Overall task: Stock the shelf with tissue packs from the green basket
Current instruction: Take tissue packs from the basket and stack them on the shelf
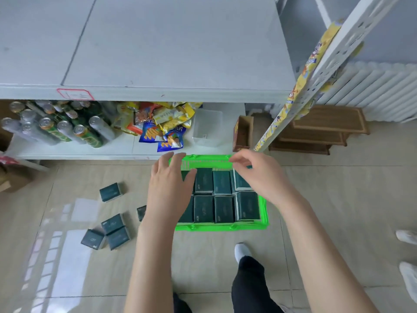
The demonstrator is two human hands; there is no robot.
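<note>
A bright green basket (262,219) stands on the tiled floor in front of the shelf, filled with several dark green tissue packs (223,208) in two rows. My left hand (170,188) hovers over the basket's left side with fingers spread and straight, holding nothing. My right hand (255,172) is above the basket's far right corner, fingers loosely curled, over a pack (241,182) that sits higher than the others; I cannot tell if it touches it. Several loose tissue packs (110,192) lie on the floor to the left. The white shelf top (158,53) is bare.
The lower shelf (74,151) holds cans (67,129), snack bags (167,125), a clear plastic tub (207,127) and a small brown box (243,132). A perforated white upright (325,68) slants at right. Wooden trays (325,129) and a radiator stand beyond. Another person's shoes (408,238) are at far right.
</note>
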